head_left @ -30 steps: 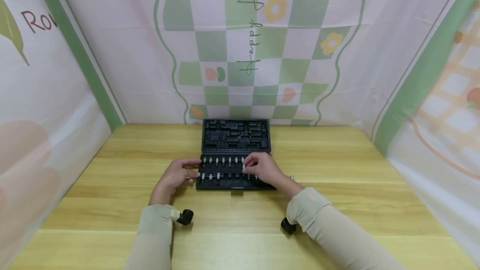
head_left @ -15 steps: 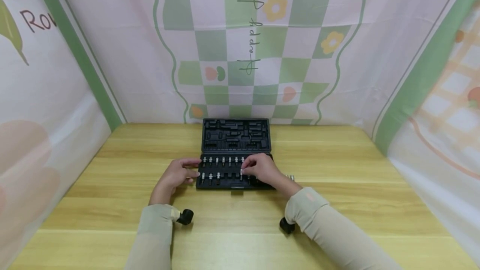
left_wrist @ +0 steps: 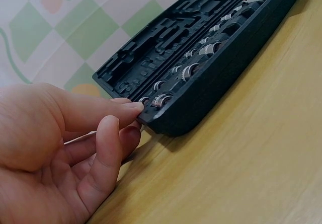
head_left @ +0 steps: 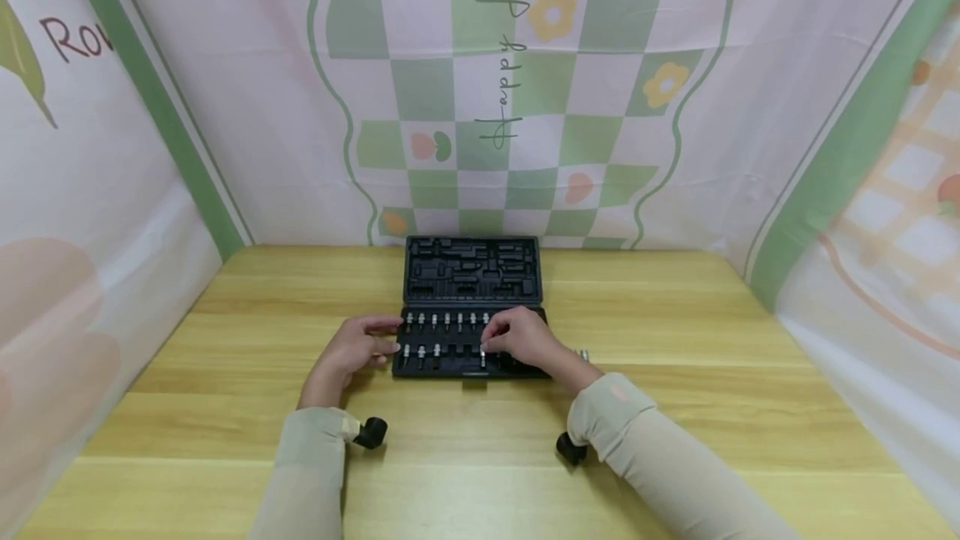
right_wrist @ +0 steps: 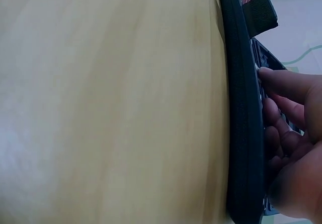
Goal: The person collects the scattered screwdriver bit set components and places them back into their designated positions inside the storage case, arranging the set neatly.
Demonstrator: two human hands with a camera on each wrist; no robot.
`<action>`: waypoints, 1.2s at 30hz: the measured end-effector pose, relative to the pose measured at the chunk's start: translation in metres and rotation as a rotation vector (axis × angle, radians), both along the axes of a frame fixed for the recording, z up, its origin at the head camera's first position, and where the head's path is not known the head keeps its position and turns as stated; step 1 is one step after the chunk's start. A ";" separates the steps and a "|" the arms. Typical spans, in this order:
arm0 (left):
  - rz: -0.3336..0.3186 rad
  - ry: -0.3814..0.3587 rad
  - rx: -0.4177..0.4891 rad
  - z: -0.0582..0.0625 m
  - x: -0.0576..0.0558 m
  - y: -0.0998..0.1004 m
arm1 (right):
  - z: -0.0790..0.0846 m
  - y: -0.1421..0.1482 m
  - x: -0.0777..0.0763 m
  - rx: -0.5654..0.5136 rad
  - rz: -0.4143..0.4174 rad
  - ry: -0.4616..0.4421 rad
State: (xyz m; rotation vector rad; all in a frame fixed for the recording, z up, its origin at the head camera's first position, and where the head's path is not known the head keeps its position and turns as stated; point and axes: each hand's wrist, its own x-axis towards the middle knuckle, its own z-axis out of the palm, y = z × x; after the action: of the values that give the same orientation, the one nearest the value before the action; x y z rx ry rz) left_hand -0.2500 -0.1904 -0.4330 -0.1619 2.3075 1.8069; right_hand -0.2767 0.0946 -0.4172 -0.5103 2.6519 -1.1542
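An open black bit-socket case (head_left: 474, 374) lies on the table, its lid (head_left: 472, 269) raised at the back. Silver bit sockets with dark lower ends stand in two rows, such as one bit socket (head_left: 421, 355) in the front row. My right hand (head_left: 525, 336) pinches a small silver bit socket (head_left: 482, 357) between thumb and fingertips over the front row. At the case's left edge, my left hand (head_left: 356, 350) touches the side with its thumb and index finger. The left wrist view shows that thumb (left_wrist: 132, 108) at the case's corner. My right hand hides part of the rows.
Small silver pieces (head_left: 584, 355) lie on the wooden table (head_left: 465, 465) beyond the right wrist, partly hidden. A latch flap (right_wrist: 261, 13) projects from the case's front. Patterned cloth (head_left: 480, 90) hangs behind and on both sides.
My right hand has moved slightly left and forward to the front row, bringing the pinched bit socket down into a slot position there. The left hand stays in place.
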 end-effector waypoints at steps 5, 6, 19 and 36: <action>0.001 0.001 -0.004 -0.001 -0.001 -0.001 | -0.001 -0.002 -0.002 0.017 -0.006 0.004; 0.001 0.001 -0.005 -0.001 -0.001 -0.001 | -0.001 -0.003 -0.003 0.024 -0.006 0.006; 0.002 0.001 -0.004 0.000 0.000 0.000 | 0.000 -0.007 -0.002 0.104 -0.029 0.021; -0.001 0.004 -0.011 -0.001 -0.001 0.000 | -0.002 0.008 -0.006 -0.051 -0.062 0.075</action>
State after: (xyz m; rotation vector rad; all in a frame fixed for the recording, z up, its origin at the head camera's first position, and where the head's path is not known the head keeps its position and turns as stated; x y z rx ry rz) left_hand -0.2507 -0.1908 -0.4343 -0.1593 2.3201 1.7962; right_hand -0.2822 0.1026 -0.4189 -0.4928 2.7261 -1.2471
